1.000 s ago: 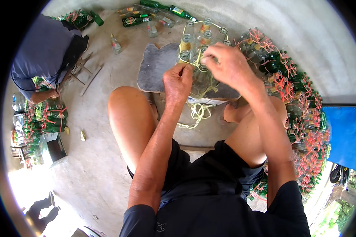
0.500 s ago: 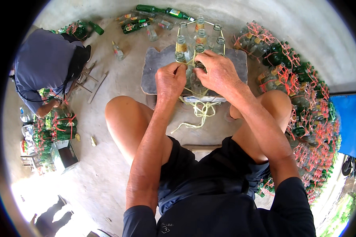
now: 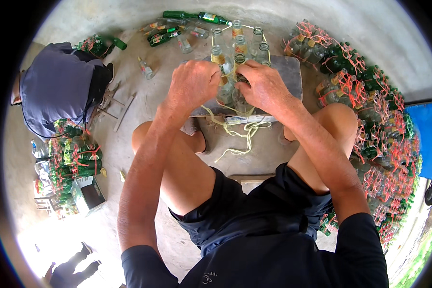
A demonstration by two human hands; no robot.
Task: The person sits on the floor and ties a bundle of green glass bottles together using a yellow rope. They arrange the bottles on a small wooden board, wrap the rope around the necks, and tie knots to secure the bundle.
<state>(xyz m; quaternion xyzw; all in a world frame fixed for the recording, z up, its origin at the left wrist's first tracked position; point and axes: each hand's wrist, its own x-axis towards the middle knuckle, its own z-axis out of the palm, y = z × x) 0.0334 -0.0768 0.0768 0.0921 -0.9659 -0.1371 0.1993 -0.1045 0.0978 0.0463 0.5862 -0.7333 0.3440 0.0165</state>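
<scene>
Several clear glass bottles (image 3: 240, 45) stand upright in a tight cluster on a dark grey slab (image 3: 293, 77) in front of me. A pale yellow string (image 3: 247, 27) runs around their necks. My left hand (image 3: 193, 82) is closed in a fist at the cluster's near left side, with string pinched in its fingers. At the near right bottles, my right hand (image 3: 263, 82) is closed too, its fingers curled by a bottle neck and on the string; the exact grip is partly hidden. A loose tangle of string (image 3: 247, 137) hangs off the slab's near edge.
Bottle bundles tied with red string (image 3: 369, 125) are stacked along the right. Loose green bottles (image 3: 180, 15) lie by the back wall, and one bottle (image 3: 145, 68) is at left. Another person (image 3: 60, 86) bends over at far left, near green bottles (image 3: 77, 153) and an open box (image 3: 89, 194).
My left hand has moved left and up, its elbow swinging outward. My right hand stays by the bottle necks. The person at left has shifted, and the view has moved slightly.
</scene>
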